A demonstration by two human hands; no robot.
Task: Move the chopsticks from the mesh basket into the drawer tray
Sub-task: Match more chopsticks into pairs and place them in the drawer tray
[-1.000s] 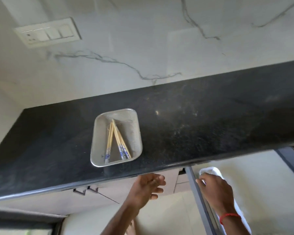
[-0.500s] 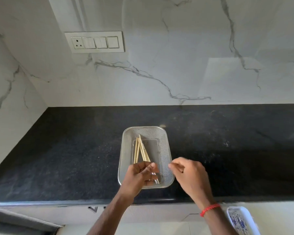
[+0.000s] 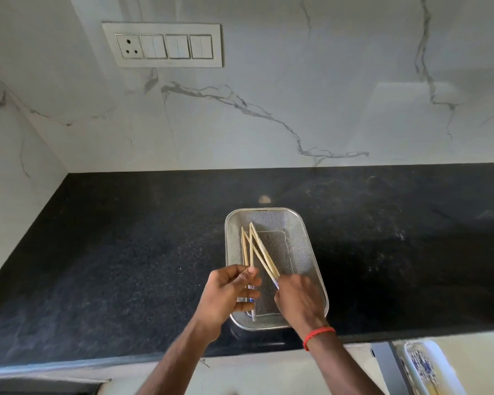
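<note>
Reaching over the near edge of the black table (image 3: 126, 252), both hands are seen in the head view at the basket (image 3: 305, 243), which sits on the table near its front edge, long side running away from the camera. The left hand (image 3: 228, 297) is closed around the near ends of two chopsticks (image 3: 247, 249); their thin ends point away and lean against the basket's far left wall. The right hand (image 3: 298, 299) is pinched on the near ends of another pair (image 3: 261, 253), which slants from the far left of the basket toward the right hand, crossing beside the first pair so that the sticks form a zigzag. The right hand is blurred, so the exact finger placement cannot be made out. One more patterned stick end (image 3: 253, 314) is seen low in the basket's near end, between the wrists. A red band (image 3: 318, 334) is worn on the right wrist. At the lower right, below the table's edge, a white tray (image 3: 411, 363) is partly in frame, with patterned sticks blurred inside it. On the marble wall (image 3: 325, 81) behind, a switch plate (image 3: 163, 45) is mounted.
</note>
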